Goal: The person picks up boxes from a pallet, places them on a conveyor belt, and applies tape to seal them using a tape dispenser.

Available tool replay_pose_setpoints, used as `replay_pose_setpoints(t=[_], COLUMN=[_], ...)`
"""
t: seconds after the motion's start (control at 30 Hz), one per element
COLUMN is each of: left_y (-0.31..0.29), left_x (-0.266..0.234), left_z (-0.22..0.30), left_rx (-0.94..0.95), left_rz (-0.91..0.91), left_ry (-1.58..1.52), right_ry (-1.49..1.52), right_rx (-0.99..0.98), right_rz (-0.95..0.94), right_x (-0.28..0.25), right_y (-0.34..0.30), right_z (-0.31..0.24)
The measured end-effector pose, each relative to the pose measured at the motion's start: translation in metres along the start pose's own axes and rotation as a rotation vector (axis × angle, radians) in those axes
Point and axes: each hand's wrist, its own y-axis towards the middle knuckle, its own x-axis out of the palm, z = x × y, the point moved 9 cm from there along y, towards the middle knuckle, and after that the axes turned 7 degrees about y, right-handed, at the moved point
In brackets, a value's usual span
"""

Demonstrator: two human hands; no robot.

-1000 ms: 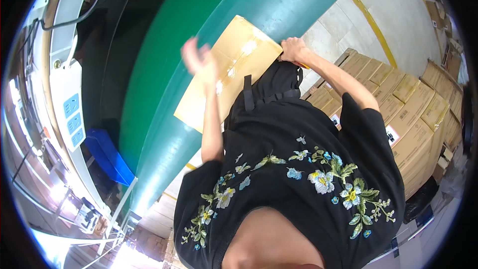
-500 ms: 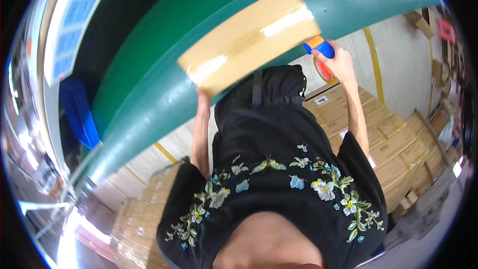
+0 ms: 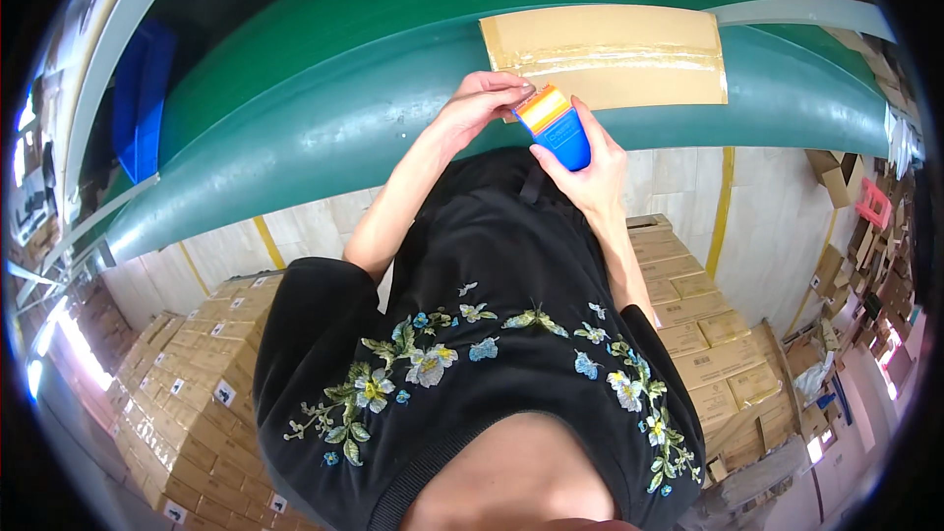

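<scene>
My right hand (image 3: 602, 165) grips a blue and orange tape dispenser (image 3: 565, 141), held in front of my waist at the near edge of the green conveyor belt. My left hand (image 3: 480, 106) is closed in a pinch at the dispenser's orange front end; what lies between the fingertips is too small to make out. Just beyond both hands a flat brown cardboard box (image 3: 629, 31) rests on the belt, with shiny tape running lengthwise along its top face. The box's near left corner is partly covered by my hands.
The conveyor belt (image 3: 324, 138) curves across in front of me. A blue bin (image 3: 145, 103) stands at its left. Stacked cartons (image 3: 211, 374) are behind me on the left, and more cartons (image 3: 703, 324) on the right. A grey metal rail (image 3: 801, 12) crosses at the far right.
The box has shifted right and lies straighter on the belt. My left hand has left the box and come to the dispenser's front, while my right hand has brought the dispenser leftward and nearer.
</scene>
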Motion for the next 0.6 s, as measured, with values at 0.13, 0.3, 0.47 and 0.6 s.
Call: replay_pose_setpoints(t=[0.13,0.3,0.47,0.6], left_y=[0.031,0.130,0.165,0.173], left_x=[-0.018,-0.123,-0.106,-0.117], left_z=[0.001,0.070,0.072,0.069], left_rx=[0.121,0.230,0.130,0.127], left_rz=[0.044,0.227,0.173,0.179], left_ry=[0.459,0.720,1.162,1.161], right_ry=[-0.132,-0.311,-0.304,-0.279], right_rx=[0.178,0.414,0.521,0.552], right_rz=[-0.103,-0.190,-0.127,-0.086], right_x=[0.021,0.051,0.072,0.090], right_y=[-0.014,-0.026,-0.026,-0.024], right_z=[0.014,0.022,0.049,0.052])
